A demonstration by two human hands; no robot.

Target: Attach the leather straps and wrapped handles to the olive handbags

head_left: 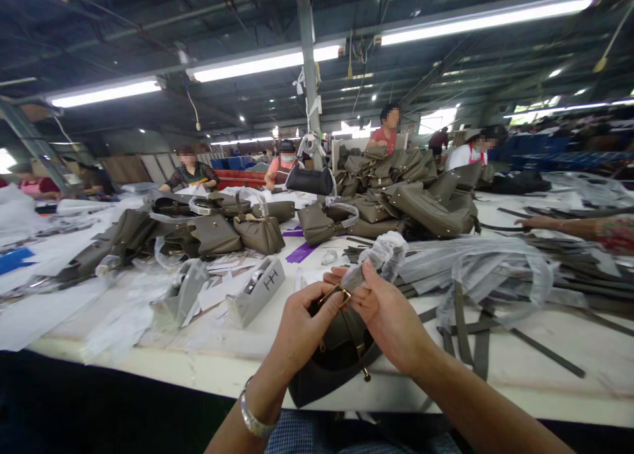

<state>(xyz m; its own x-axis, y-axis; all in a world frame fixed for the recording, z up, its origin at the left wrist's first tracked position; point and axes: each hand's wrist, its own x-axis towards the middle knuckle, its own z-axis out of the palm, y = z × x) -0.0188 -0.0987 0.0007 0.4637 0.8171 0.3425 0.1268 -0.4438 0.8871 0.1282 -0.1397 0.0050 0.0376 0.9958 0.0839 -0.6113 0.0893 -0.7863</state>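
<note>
Close in front of me, my left hand (pixel 300 325) pinches a gold-coloured buckle (pixel 343 295) between thumb and fingers. Beside it, my right hand (pixel 396 318) has its thumb and fingers closed on a strap wrapped in clear plastic (pixel 384 254), whose crumpled end sticks up past the thumb. Both hands meet at the buckle, so the exact join of strap and buckle is hidden. Under them an olive-brown handbag (pixel 314 380) sits at the table's near edge, its top gaping, with a small gold fitting (pixel 366 376) hanging at its side.
Two tape dispensers (pixel 262 292) stand left of my hands. Olive bags (pixel 215 234) lie in heaps across the table (pixel 212 348). Loose straps (pixel 539 348) and plastic-wrapped straps (pixel 475 259) spread to the right. A co-worker's hand (pixel 537 223) reaches in there; other people work behind.
</note>
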